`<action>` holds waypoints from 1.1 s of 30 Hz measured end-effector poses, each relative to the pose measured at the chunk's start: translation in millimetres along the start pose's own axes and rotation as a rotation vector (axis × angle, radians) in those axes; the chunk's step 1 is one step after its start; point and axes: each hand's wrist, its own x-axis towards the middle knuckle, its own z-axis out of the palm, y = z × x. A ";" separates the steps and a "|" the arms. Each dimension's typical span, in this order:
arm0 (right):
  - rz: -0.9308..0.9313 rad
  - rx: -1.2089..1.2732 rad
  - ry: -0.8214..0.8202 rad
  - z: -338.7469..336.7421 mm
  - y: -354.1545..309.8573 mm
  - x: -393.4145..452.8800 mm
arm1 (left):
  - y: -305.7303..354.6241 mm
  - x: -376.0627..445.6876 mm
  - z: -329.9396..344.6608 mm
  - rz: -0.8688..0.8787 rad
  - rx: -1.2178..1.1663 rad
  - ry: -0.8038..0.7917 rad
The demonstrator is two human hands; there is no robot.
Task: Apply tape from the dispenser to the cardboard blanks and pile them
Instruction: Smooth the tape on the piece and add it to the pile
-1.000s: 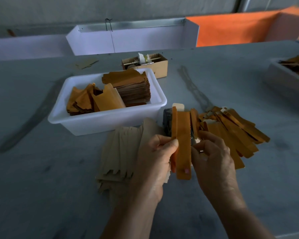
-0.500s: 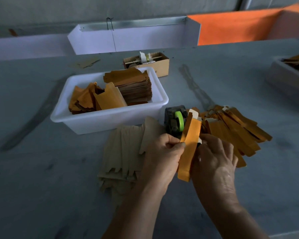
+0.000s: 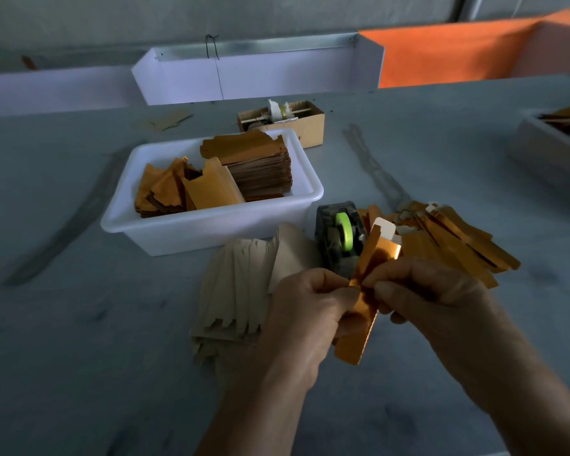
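Left hand (image 3: 305, 311) and right hand (image 3: 422, 291) both pinching one orange blank (image 3: 364, 291) at mid-length, fingers curled tight on it from either side, blank tilted with its top leaning right. Dispenser (image 3: 339, 238) with green roll just beyond the fingers, on the counter (image 3: 79, 340). Piled orange blanks (image 3: 454, 238) beyond and right of the right hand; beige stack (image 3: 241, 291) left of the left hand; white bin (image 3: 208, 225) farther left and beyond.

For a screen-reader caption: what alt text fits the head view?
Both hands, left hand and right hand, pinch a gold cardboard blank before a tape dispenser, between a white bin and a pile of blanks.
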 end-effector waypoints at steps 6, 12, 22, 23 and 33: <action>-0.075 -0.204 -0.008 1.6 -0.8 2.1 | 4.0 -6.7 0.0 0.018 -0.024 -0.014; -0.045 -0.255 0.077 1.9 -2.2 4.0 | 6.9 -12.2 -1.4 -0.023 -0.104 -0.101; -0.029 -0.454 0.073 10.6 -12.6 3.9 | 2.7 -12.5 -2.5 -0.023 -0.114 -0.042; -0.032 -0.475 0.080 11.4 -13.3 3.7 | 1.2 -12.8 -0.9 -0.009 -0.094 -0.017; 0.008 -0.654 0.229 13.0 -17.6 -1.5 | -7.3 -21.7 14.4 0.324 0.300 0.261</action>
